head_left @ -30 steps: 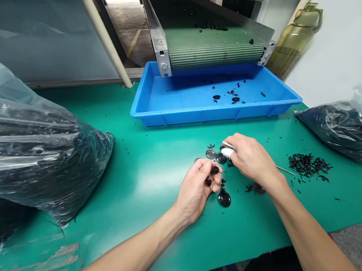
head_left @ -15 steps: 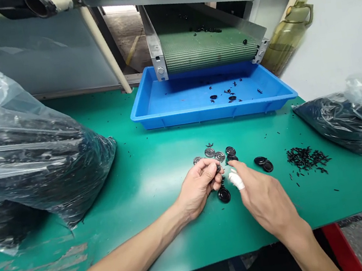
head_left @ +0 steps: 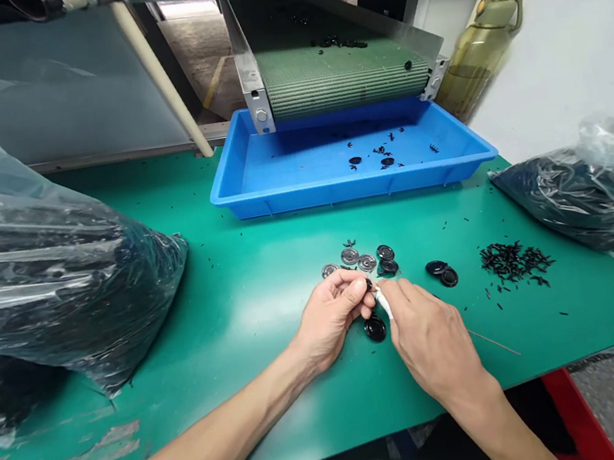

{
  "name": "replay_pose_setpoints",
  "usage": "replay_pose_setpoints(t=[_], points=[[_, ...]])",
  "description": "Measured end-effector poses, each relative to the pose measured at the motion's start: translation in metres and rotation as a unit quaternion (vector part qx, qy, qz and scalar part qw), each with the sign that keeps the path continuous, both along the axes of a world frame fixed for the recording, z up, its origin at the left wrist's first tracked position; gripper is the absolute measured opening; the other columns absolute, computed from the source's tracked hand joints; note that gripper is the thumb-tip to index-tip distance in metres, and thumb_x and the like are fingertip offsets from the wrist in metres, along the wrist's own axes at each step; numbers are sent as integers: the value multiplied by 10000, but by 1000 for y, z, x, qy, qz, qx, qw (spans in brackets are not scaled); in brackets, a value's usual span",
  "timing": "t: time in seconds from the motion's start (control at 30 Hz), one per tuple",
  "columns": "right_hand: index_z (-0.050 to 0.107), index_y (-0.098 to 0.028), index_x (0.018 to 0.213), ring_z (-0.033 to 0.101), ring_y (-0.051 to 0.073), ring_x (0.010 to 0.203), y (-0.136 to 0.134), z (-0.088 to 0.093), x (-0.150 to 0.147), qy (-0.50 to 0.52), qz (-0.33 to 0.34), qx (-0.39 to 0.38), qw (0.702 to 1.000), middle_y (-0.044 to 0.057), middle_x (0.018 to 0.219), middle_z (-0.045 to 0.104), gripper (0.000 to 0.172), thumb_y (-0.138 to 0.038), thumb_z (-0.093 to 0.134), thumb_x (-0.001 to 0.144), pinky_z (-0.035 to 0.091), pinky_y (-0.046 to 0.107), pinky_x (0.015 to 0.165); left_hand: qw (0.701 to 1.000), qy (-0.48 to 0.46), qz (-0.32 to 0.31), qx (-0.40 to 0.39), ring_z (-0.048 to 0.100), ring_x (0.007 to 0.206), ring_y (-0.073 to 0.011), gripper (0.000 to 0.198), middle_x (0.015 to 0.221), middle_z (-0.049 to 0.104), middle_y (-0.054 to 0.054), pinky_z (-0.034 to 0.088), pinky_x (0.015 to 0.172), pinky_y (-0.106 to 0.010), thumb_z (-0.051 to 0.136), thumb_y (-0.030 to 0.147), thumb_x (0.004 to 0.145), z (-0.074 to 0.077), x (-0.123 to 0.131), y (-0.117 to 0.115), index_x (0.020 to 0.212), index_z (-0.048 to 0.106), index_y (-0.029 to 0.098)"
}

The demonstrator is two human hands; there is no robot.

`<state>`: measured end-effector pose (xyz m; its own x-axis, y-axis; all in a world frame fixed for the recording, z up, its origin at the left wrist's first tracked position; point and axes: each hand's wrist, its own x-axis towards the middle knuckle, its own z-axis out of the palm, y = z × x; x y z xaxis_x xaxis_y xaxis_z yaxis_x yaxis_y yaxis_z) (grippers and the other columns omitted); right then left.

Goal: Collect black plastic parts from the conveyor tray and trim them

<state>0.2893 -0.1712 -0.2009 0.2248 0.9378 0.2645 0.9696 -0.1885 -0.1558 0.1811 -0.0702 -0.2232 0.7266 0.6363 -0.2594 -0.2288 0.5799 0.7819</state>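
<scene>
My left hand [head_left: 330,316] pinches a small black plastic part [head_left: 369,285] between thumb and fingertips, above the green tabletop. My right hand [head_left: 434,334], with white tape round one digit, is closed and its fingertips meet those of the left at this part. Whatever the right fingers grip is hidden. Just below the hands lies a glossy black disc [head_left: 375,328]. Beyond them are several more round discs [head_left: 367,262], some reflecting grey. A thin brownish rod or wire [head_left: 496,342] shows to the right of my right hand; I cannot tell whether the hand holds it.
A blue tray [head_left: 347,190] with scattered black parts stands under the end of a green conveyor belt [head_left: 347,82]. Filled clear bags stand left [head_left: 54,264] and right [head_left: 577,192]. Two discs [head_left: 442,273] and a heap of small black pieces [head_left: 513,262] lie to the right.
My right hand has moved left and its fingers have closed at the part in my left hand. The thin rod or wire now shows. The whole view has shifted slightly.
</scene>
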Motion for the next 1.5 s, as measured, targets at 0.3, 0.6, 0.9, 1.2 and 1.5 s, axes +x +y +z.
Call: replay_pose_setpoints(t=[0.3,0.6,0.9,1.2,1.5], points=[[569,-181,910,614,171,631,11,4,-21,198,-87,-57,975,47,780,690,172,-90,423,906,277,283,556,998,35,43,16,538,562,-85,287,631,636,-8,440,582,-214,818,302,681,4,3,-1,808,637,119],[602,-193,838,554,138,633,13,8,-11,360,-126,-59,923,20,705,651,229,-59,416,844,296,234,565,996,45,72,37,538,590,-96,268,663,630,-17,482,561,-207,808,293,694,7,5,-2,834,656,122],[641,-221,1145,530,148,708,-21,6,71,105,-193,-31,975,69,975,586,356,-103,478,851,312,250,577,996,32,63,51,524,633,-77,207,818,653,-50,458,578,-185,780,272,733,9,5,-2,841,680,127],[655,-170,1072,553,173,853,-16,10,102,122,-174,4,977,74,997,626,326,-70,446,844,351,254,691,997,5,75,4,506,632,-86,174,807,604,-38,436,535,-176,722,214,778,10,4,-1,915,645,140],[639,-217,884,510,138,711,-38,-1,88,175,-145,-57,972,11,831,581,178,-174,467,871,297,238,616,998,-7,64,-11,457,590,-66,136,789,527,-24,383,447,-141,629,250,860,11,4,1,910,642,124]])
